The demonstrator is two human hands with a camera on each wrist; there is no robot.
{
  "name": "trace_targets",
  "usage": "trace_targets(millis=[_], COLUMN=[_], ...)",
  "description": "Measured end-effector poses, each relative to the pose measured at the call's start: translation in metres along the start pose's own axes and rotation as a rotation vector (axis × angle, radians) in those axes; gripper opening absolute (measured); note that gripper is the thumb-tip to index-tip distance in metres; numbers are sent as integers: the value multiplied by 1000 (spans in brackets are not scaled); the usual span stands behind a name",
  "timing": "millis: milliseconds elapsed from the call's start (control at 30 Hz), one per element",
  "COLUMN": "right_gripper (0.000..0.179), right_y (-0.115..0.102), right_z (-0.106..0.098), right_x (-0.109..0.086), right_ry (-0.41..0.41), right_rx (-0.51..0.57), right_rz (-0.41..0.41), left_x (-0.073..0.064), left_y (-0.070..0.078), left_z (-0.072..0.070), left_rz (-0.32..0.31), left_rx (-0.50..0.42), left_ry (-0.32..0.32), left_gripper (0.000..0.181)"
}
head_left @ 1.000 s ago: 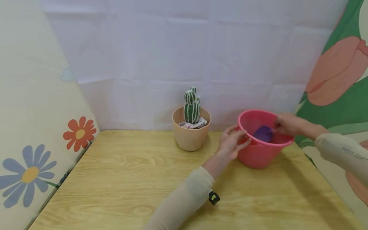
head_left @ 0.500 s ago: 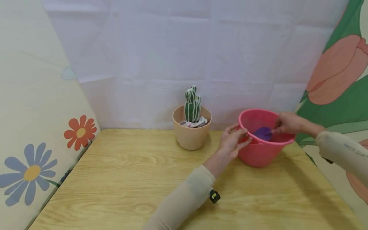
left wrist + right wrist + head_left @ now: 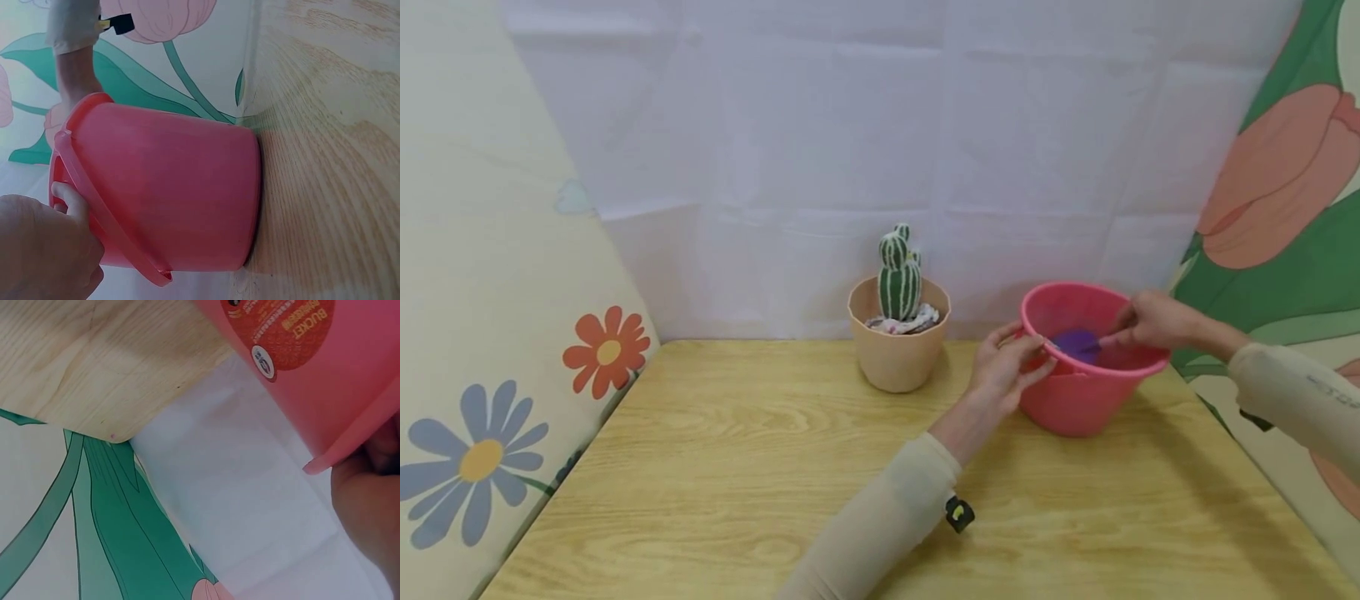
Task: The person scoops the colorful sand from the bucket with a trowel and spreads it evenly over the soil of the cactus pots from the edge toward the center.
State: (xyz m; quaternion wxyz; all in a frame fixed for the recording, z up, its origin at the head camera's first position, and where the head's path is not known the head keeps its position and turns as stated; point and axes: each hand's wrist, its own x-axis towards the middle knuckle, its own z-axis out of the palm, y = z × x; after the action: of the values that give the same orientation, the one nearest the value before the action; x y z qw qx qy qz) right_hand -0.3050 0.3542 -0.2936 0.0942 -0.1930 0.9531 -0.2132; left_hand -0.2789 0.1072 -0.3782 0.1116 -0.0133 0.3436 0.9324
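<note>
A pink plastic bucket [image 3: 1071,408] stands upright on the right side of the table. My left hand [image 3: 998,371] grips its near-left rim; in the left wrist view the left hand [image 3: 47,250] has its fingers at the rim beside the hanging handle [image 3: 112,219]. Over the far-right rim, my right hand [image 3: 1161,321] reaches into the bucket and holds a purple rounded thing [image 3: 1077,344] by what looks like a narrow end. Its lower part is hidden by the bucket wall. In the right wrist view the fingers of the right hand [image 3: 369,506] disappear behind the rim.
A peach pot [image 3: 898,362] with a green striped cactus [image 3: 898,287] stands left of the bucket at the back of the wooden table [image 3: 737,467]. White cloth [image 3: 805,167] hangs behind, and flowered panels flank both sides.
The purple thing has shifted a little left inside the bucket, and more of the right hand shows above the rim. The left hand stays at the rim; the bucket barely moves.
</note>
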Motion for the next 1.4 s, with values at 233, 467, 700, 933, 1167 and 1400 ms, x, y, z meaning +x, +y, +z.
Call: trace_targets(millis=[233, 467, 700, 933, 1167, 1400], right_gripper=[15, 13, 14, 15, 17, 19], right_y=[2, 5, 6, 4, 0, 0], right_z=[5, 8, 10, 11, 9, 7], right_x=[-3, -6, -8, -11, -15, -18], right_ry=[66, 100, 120, 85, 80, 53], right_rx=[-31, -29, -22, 17, 40, 92], right_rz=[-54, -119, -130, -61, -46, -8], left_x=[0, 2, 3, 2, 1, 2], left_y=[1, 0, -1, 1, 2, 1], left_z=[0, -1, -1, -1, -1, -1], left_rz=[4, 1, 5, -1, 2, 2], left_rx=[3, 0, 13, 18, 15, 17], left_ry=[-15, -14, -17, -24, -31, -20], left_gripper=[39, 41, 41, 42, 39, 39])
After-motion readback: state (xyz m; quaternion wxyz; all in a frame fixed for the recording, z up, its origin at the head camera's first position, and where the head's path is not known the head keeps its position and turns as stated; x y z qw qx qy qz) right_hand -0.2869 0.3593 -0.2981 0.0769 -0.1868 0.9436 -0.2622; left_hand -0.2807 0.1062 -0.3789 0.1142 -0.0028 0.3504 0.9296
